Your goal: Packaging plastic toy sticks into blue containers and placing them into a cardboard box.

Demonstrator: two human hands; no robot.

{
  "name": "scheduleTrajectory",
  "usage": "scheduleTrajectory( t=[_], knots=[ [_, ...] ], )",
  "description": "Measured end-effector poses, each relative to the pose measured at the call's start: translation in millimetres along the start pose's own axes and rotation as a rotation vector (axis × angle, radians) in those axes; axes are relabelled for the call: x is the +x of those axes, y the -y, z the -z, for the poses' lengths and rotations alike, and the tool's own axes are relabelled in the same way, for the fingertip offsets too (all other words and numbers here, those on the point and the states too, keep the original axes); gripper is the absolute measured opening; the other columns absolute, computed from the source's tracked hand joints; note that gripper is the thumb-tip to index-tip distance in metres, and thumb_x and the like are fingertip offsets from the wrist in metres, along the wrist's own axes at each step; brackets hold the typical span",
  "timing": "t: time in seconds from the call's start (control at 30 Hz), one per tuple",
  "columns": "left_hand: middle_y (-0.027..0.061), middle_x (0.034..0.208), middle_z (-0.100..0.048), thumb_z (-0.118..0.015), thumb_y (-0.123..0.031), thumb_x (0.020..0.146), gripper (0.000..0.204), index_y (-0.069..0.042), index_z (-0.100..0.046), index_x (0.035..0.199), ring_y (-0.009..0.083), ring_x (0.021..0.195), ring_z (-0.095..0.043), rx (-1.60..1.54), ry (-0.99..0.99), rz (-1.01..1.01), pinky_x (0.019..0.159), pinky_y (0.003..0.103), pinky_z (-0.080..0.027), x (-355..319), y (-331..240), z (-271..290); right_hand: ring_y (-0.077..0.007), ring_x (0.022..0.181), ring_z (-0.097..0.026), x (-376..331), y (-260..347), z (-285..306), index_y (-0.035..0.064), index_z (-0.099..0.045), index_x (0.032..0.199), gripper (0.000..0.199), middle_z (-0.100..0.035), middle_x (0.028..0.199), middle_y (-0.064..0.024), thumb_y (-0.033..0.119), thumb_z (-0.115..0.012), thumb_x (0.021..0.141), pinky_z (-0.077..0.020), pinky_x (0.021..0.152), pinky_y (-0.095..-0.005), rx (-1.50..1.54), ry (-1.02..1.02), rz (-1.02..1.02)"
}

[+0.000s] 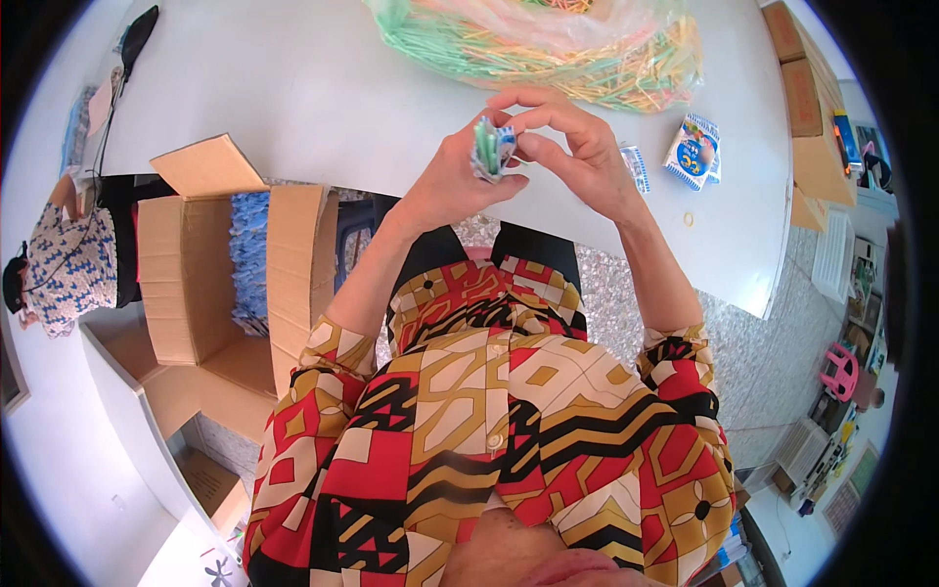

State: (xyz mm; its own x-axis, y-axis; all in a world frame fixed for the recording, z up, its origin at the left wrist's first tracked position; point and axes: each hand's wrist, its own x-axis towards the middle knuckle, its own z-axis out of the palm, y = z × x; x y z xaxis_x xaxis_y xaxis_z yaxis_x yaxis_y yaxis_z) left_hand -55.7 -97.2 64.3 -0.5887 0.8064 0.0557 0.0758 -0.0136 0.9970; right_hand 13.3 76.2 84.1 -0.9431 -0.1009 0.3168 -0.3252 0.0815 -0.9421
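Over the near edge of the table, my left hand is closed round a small bundle of blue-and-white packets with pale green showing at its end. My right hand is at the bundle's right side, thumb and fingers curled in against it. A thin pale strand shows near these fingertips, but I cannot make out what they pinch. Right of my right hand lie a flat blue-and-white packet and a short stack of similar packets. A pale rubber band rests nearer the table's right edge.
A large clear bag of green, yellow and orange thin sticks covers the far middle of the white table. An open cardboard box with blue packets stands at left. Another person is at far left. Cardboard boxes line the right edge.
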Motion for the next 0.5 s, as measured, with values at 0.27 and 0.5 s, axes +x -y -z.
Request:
scheduleTrajectory(
  t=[0.27, 0.5],
  knots=[
    [0.0042, 0.114, -0.056, -0.07, -0.006, 0.076, 0.057, -0.005, -0.046, 0.128, 0.0131, 0.102, -0.055, -0.001, 0.085, 0.008, 0.088, 0.031, -0.045, -3, 3, 5, -0.0132, 0.101, -0.057, -5, 3, -7, 0.0027, -0.064, 0.101, 0.013, -0.062, 0.11, -0.0063, 0.003, -0.057, 0.09, -0.048, 0.085, -0.0279, -0.173, -0.105, 0.077],
    [0.0083, 0.118, -0.057, -0.071, -0.011, 0.079, 0.055, -0.001, -0.047, 0.128, 0.0166, 0.109, -0.054, -0.046, -0.067, -0.17, 0.096, 0.032, -0.042, -5, 3, 19, -0.0073, 0.087, -0.057, -8, -8, -11, 0.001, -0.063, 0.1, 0.011, -0.063, 0.098, -0.0016, 0.003, -0.059, 0.09, -0.0463, 0.078, -0.0234, -0.013, -0.216, -0.155]
  ],
)
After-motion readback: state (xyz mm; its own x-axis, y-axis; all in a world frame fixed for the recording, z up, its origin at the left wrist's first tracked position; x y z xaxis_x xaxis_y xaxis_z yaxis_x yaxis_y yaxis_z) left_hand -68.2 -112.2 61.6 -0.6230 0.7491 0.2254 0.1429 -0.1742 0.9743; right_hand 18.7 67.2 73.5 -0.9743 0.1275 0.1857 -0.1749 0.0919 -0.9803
